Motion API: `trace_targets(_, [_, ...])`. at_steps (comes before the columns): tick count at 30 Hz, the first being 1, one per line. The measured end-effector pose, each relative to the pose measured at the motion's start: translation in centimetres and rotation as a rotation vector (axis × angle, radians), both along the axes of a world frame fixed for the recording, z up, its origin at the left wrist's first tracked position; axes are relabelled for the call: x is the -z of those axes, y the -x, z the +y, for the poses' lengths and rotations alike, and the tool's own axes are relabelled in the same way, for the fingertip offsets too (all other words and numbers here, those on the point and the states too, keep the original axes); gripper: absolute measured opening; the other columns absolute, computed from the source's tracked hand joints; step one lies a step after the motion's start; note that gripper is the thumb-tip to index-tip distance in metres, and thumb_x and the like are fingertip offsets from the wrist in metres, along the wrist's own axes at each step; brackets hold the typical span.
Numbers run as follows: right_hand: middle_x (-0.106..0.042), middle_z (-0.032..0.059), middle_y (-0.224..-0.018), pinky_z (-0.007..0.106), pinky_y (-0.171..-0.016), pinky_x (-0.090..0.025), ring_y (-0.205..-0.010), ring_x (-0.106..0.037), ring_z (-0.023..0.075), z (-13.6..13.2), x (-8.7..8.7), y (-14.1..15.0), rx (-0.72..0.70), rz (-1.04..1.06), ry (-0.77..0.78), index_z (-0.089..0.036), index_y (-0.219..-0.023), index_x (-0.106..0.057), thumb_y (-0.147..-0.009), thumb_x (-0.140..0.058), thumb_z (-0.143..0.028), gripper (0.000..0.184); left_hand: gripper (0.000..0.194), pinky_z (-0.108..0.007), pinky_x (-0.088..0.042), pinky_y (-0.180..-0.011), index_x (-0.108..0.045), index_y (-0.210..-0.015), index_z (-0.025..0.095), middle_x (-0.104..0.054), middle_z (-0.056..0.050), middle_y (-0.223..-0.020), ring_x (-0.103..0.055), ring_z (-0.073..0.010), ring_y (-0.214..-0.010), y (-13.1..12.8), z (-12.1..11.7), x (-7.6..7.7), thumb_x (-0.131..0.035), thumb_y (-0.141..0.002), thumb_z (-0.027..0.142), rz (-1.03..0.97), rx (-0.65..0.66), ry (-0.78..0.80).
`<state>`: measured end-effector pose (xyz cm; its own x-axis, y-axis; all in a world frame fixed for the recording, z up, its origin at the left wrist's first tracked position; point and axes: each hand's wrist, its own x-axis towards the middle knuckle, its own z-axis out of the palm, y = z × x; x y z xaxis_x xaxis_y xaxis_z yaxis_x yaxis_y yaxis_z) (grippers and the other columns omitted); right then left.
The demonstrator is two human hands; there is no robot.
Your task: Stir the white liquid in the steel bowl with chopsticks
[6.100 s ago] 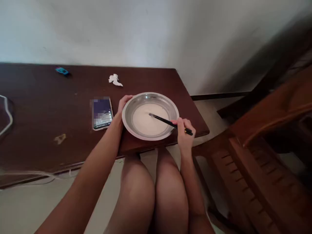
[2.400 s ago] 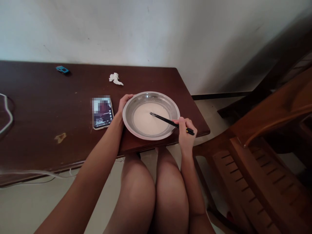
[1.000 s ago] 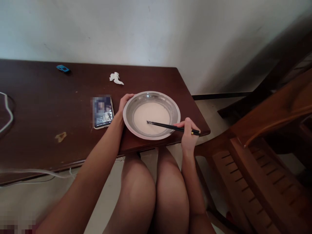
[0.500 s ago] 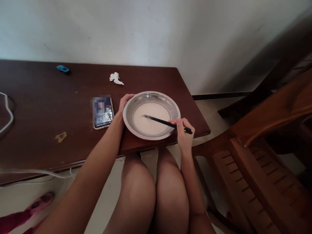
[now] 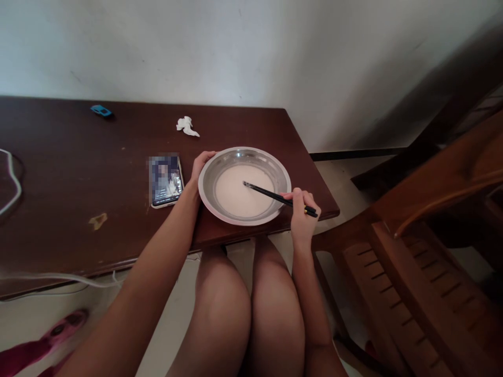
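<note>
A wide metal bowl [image 5: 207, 201] sits near the front edge of the dark wooden table, with a pale, creamy liquid [image 5: 233, 196] inside. My left hand [image 5: 201, 165] holds the bowl by its left side; some of its fingers are hidden behind the rim. Over the bowl's right rim, my right hand [image 5: 304, 212] is closed around a pair of black chopsticks [image 5: 271, 194]. Their tips reach the liquid around the middle of the bowl and carry a little whitish coating.
Left of the bowl lies a phone [image 5: 167, 180] with its screen lit. Behind are a crumpled white tissue [image 5: 187, 126] and a small blue object [image 5: 101, 110]. A white cable [image 5: 66, 277] runs along the table's front edge. A wooden chair [image 5: 393, 272] stands at the right.
My right hand has shifted a little to the right, drawing the chopstick tips from left of the bowl's middle toward its centre. The bowl and my left hand stay in place.
</note>
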<state>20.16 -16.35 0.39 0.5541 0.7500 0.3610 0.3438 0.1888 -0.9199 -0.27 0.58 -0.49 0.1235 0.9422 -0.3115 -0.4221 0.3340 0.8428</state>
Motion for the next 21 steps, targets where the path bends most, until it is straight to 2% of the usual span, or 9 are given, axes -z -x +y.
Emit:
trace_targets(2, [-0.07,0.0008,-0.066,0.038,-0.082,-0.053,-0.073,-0.066,0.0194,-0.03,0.05,0.0,0.035,0.075,-0.041,-0.024,-0.062,-0.065,-0.097,-0.053,-0.053,0.047,0.019,-0.036,-0.06,-0.087,-0.065,-0.068,0.022,-0.071,-0.004,-0.065,-0.075,-0.0289,-0.097,0.01,-0.04,-0.06,-0.054,-0.084,0.025,-0.016,0.002,0.004])
trace_targets(4, [-0.068,-0.0003,-0.063,0.038,-0.08,-0.054,-0.069,-0.067,0.0189,0.01,0.09,0.08,-0.015,0.117,-0.044,-0.024,-0.06,-0.064,-0.097,-0.053,-0.053,0.048,0.021,-0.036,-0.061,-0.086,-0.065,-0.068,0.022,-0.072,-0.004,-0.064,-0.075,-0.0283,-0.094,0.01,-0.09,-0.09,-0.053,-0.085,0.024,-0.023,-0.001,0.008])
trace_targets(8, [-0.075,0.0021,-0.073,0.039,-0.087,-0.052,-0.087,-0.068,0.0217,0.12,0.03,0.16,-0.133,0.002,0.032,-0.025,-0.067,-0.07,-0.095,-0.057,-0.05,0.041,0.025,-0.035,-0.062,-0.085,-0.068,-0.069,0.021,-0.072,-0.003,-0.064,-0.076,-0.0267,-0.092,0.05,-0.01,0.05,-0.052,-0.089,0.024,-0.033,0.004,-0.008])
trace_targets(10, [-0.076,0.0027,-0.074,0.039,-0.087,-0.052,-0.088,-0.067,0.0218,0.07,-0.04,0.09,-0.065,-0.013,0.013,-0.025,-0.068,-0.071,-0.096,-0.056,-0.051,0.041,0.026,-0.035,-0.061,-0.085,-0.068,-0.07,0.021,-0.073,-0.003,-0.066,-0.075,-0.0266,-0.093,0.06,0.08,0.13,-0.051,-0.089,0.023,-0.022,-0.002,-0.006])
trace_targets(13, [-0.072,0.0017,-0.065,0.039,-0.083,-0.052,-0.074,-0.067,0.0202,-0.09,-0.05,0.0,0.046,0.068,-0.058,-0.025,-0.061,-0.067,-0.097,-0.052,-0.053,0.049,0.023,-0.036,-0.06,-0.086,-0.068,-0.072,0.021,-0.074,-0.003,-0.068,-0.074,-0.0276,-0.097,0.03,0.11,0.14,-0.051,-0.088,0.023,0.001,-0.011,0.009])
trace_targets(16, [-0.072,0.0012,-0.063,0.039,-0.08,-0.053,-0.07,-0.068,0.0198,-0.07,0.02,0.09,-0.042,0.094,-0.037,-0.024,-0.059,-0.065,-0.098,-0.05,-0.054,0.051,0.025,-0.033,-0.059,-0.087,-0.067,-0.072,0.021,-0.072,-0.003,-0.066,-0.073,-0.0264,-0.097,0.03,0.07,0.15,-0.05,-0.089,0.023,-0.009,0.008,0.006])
trace_targets(19, [-0.077,0.0024,-0.074,0.038,-0.083,-0.053,-0.081,-0.068,0.0205,0.1,0.02,0.18,-0.151,0.004,0.032,-0.024,-0.067,-0.071,-0.096,-0.054,-0.051,0.043,0.027,-0.032,-0.058,-0.085,-0.068,-0.072,0.021,-0.071,-0.002,-0.064,-0.073,-0.0253,-0.095,0.05,0.06,0.18,-0.048,-0.09,0.023,-0.016,0.022,0.0])
trace_targets(21, [-0.079,0.0032,-0.08,0.038,-0.087,-0.051,-0.088,-0.067,0.0212,0.14,-0.02,0.1,-0.128,-0.048,0.048,-0.025,-0.071,-0.072,-0.096,-0.056,-0.051,0.04,0.027,-0.032,-0.059,-0.083,-0.067,-0.071,0.021,-0.07,-0.001,-0.063,-0.073,-0.0252,-0.093,0.03,0.07,0.13,-0.048,-0.089,0.023,-0.007,0.015,0.002])
